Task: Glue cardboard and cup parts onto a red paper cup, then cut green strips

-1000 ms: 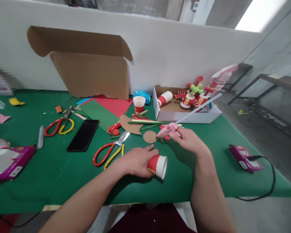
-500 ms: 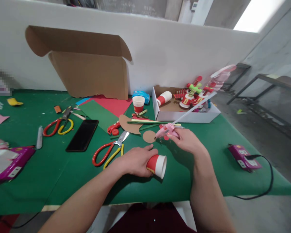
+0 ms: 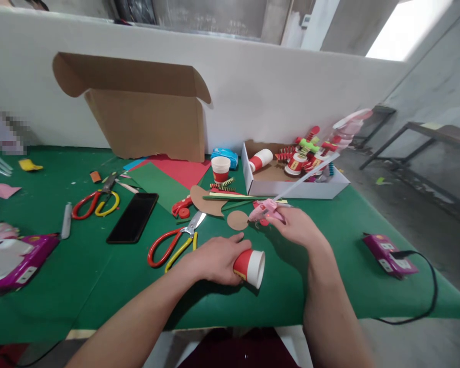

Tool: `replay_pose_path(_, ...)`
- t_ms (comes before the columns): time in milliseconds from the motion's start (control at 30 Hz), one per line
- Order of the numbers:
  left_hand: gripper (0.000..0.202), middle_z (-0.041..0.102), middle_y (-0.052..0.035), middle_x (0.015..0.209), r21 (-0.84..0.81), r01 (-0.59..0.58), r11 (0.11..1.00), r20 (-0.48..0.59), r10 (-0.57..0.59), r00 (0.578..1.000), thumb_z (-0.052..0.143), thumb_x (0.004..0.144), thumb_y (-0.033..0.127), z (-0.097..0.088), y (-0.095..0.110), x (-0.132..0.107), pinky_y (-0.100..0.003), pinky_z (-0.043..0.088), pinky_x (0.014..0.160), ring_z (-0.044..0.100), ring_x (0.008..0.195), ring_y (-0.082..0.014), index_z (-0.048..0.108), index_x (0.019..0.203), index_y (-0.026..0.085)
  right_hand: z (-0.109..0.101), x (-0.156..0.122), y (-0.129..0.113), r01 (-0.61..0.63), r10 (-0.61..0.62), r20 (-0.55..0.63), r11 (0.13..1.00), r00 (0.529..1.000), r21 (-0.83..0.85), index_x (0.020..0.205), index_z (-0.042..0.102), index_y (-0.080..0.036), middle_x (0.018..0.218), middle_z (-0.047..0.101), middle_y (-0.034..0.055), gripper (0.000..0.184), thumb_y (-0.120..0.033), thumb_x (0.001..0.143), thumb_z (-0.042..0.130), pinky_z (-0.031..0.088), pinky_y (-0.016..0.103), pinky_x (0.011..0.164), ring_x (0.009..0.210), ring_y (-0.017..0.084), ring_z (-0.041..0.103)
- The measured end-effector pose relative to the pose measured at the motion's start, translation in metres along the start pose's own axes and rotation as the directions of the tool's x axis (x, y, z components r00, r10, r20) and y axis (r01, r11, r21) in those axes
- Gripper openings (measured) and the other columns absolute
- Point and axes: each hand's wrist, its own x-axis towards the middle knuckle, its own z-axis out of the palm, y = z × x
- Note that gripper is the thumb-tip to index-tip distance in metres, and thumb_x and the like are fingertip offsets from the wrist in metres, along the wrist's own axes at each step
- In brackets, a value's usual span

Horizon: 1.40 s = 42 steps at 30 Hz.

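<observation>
My left hand [image 3: 223, 259] is closed round a red and white paper cup [image 3: 250, 268], tipped on its side with its mouth to the right. In my right hand [image 3: 291, 223] is a pink glue gun [image 3: 266, 210], with a long clear glue stick [image 3: 304, 176] jutting up from its back. The gun's nozzle points down at the right edge of a round cardboard disc [image 3: 237, 220] lying on the green table [image 3: 276, 301]. Scissors [image 3: 182, 239] with red and yellow handles lie open, left of the disc.
Behind the disc are a cut cardboard piece [image 3: 207, 202], paper strips and another paper cup [image 3: 220, 169]. A white box [image 3: 295, 189] holds finished-looking cup figures. To the left lie a phone [image 3: 133, 218] and more scissors [image 3: 95, 198]; a purple pack [image 3: 390, 255] with a cable is at right.
The whole scene sits slightly lower in view as the camera tilts. Both hands keep their holds, and the nozzle stays at the disc's right edge.
</observation>
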Motion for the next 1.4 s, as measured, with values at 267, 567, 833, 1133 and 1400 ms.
replay_pose_path(267, 0.043, 0.059, -0.0071, 0.119, 0.017, 0.006, 1.000, 0.004, -0.006, 1.000, 0.061, 0.069, 0.047, 0.000, 0.002, 0.000, -0.038, 0.053, 0.068, 0.069, 0.082, -0.0288, 0.050, 0.104, 0.026, -0.002, 0.000, -0.004, -0.012, 0.011, 0.019, 1.000, 1.000, 0.029, 0.101, 0.067, -0.017, 0.103, 0.072, 0.0106, 0.022, -0.032, 0.092, 0.053, 0.036, 0.027, 0.069, 0.088, 0.023, 0.064)
replay_pose_path(567, 0.043, 0.060, -0.0070, 0.120, 0.010, -0.003, 1.000, -0.011, 0.003, 1.000, 0.062, 0.067, 0.046, 0.003, -0.001, 0.001, -0.037, 0.053, 0.066, 0.069, 0.083, -0.0291, 0.050, 0.103, 0.026, 0.001, 0.000, 0.000, -0.011, 0.011, 0.001, 1.000, 1.000, 0.022, 0.097, 0.068, -0.017, 0.091, 0.072, 0.0098, 0.025, -0.036, 0.092, 0.053, 0.034, 0.028, 0.066, 0.081, 0.022, 0.063)
replay_pose_path(833, 0.042, 0.060, -0.0065, 0.119, 0.003, 0.003, 1.000, -0.011, -0.003, 1.000, 0.062, 0.067, 0.046, 0.002, 0.000, -0.001, -0.038, 0.053, 0.065, 0.069, 0.081, -0.0295, 0.049, 0.103, 0.027, 0.000, 0.000, -0.001, -0.015, 0.015, 0.016, 1.000, 1.000, 0.021, 0.095, 0.067, -0.017, 0.091, 0.072, 0.0090, 0.023, -0.035, 0.093, 0.052, 0.034, 0.027, 0.065, 0.079, 0.021, 0.061)
replay_pose_path(1133, 0.045, 0.056, -0.0092, 0.130, 0.020, 0.007, 1.000, 0.002, -0.007, 1.000, 0.063, 0.067, 0.047, 0.003, 0.000, 0.001, -0.041, 0.054, 0.071, 0.070, 0.088, -0.0322, 0.049, 0.104, 0.026, 0.000, 0.000, -0.001, -0.024, 0.023, 0.022, 0.999, 0.999, 0.031, 0.091, 0.067, -0.017, 0.094, 0.072, 0.0093, 0.023, -0.034, 0.092, 0.052, 0.034, 0.027, 0.065, 0.081, 0.021, 0.062)
replay_pose_path(1400, 0.044, 0.059, -0.0078, 0.124, 0.000, 0.004, 1.000, -0.002, -0.004, 1.000, 0.062, 0.067, 0.046, 0.003, -0.001, 0.000, -0.039, 0.053, 0.068, 0.069, 0.086, -0.0306, 0.049, 0.104, 0.027, 0.005, 0.002, 0.009, -0.007, 0.009, -0.028, 0.997, 1.000, 0.072, 0.093, 0.066, -0.017, 0.093, 0.072, 0.0096, 0.025, -0.037, 0.092, 0.051, 0.036, 0.027, 0.065, 0.079, 0.021, 0.062)
